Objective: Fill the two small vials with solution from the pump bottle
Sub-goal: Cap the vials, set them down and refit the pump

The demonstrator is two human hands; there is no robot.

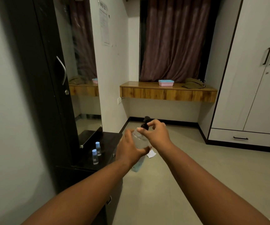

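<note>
The left hand [130, 147] holds the bottle [140, 142] in the air, its grip wrapped around the clear body, thumb on the near side. The right hand [157, 135] has a narrow grip: fingers and thumb pinch the dark pump [145, 122] at the neck, just above the left grip. The bottle leans a little away from the person, and a pale blue liquid shows in its lower part, below the left grip.

The two vials [96, 152] stand upright on the black worktop [108, 143], to the left of both grips and lower, well apart from the bottle. They are close to each other, one a little nearer to the person. Both carry blue caps, so they are closed. I cannot tell how much liquid is inside them; they look mostly clear.

My judgement is that the task is at its beginning. The bottle is in hand, but no vial is opened and nothing seems filled yet. The pinch on the pump may mean the person is unlocking or unscrewing it, but this is not sure. What is left: prepare the pump, take off both caps, bring the bottle to each vial or each vial to the nozzle, fill both, and probably close them again.

A white scrap [151, 154] lies on the floor beyond the left grip.
</note>
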